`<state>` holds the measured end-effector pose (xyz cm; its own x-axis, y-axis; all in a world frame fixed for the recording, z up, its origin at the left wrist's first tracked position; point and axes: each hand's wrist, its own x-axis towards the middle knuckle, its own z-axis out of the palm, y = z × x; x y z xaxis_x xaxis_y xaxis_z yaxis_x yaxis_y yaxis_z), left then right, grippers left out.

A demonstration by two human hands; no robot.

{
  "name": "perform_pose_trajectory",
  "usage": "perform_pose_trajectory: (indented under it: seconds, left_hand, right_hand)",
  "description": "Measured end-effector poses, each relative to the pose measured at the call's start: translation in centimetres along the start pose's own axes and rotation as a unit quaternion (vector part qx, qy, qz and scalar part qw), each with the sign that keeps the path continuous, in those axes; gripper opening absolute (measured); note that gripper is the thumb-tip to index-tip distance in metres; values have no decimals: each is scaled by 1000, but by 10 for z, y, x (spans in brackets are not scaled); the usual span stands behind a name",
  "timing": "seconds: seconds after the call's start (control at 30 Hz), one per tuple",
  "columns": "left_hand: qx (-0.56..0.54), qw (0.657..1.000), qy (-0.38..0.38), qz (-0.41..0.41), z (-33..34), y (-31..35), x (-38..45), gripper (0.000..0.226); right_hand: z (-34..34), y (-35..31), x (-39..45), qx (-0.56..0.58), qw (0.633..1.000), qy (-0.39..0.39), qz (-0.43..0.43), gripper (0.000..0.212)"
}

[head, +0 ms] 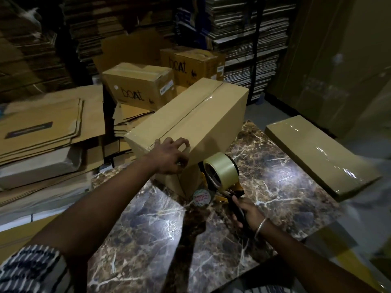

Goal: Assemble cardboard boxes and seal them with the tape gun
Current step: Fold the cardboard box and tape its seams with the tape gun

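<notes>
Fingers (184,144) of the left hand (169,157) sit curled on the near top edge of the cardboard box (190,121), which stands tilted on the marble table (264,166). Right hand (246,212) is wrapped tight round the tape gun (222,174) handle, roll just below and right of those left fingers, right by the box's end. Another wrapped flat box (317,157) lies well off to the right.

Probably warehouse: stacked flat cartons (249,28).
</notes>
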<state>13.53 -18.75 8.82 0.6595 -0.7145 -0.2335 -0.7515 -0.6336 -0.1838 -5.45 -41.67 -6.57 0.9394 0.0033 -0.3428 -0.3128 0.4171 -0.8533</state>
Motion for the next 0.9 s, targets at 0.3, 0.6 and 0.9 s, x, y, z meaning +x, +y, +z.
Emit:
perform_pose_trajectory:
  seconds: [0.3, 0.6, 0.9]
  left_hand:
    - [97, 991, -47, 84, -13, -7, 21, 31]
    - [8, 999, -28, 27, 7, -6, 39, 58]
    - [-124, 991, 34, -22, 25, -6, 45, 111]
  right_hand:
    - [-6, -19, 6, 6, 1000, -9, -2, 62]
    - [-8, -28, 15, 29, 999, -41, -6, 73]
    - [-7, -45, 20, 56, 998, -35, 4, 62]
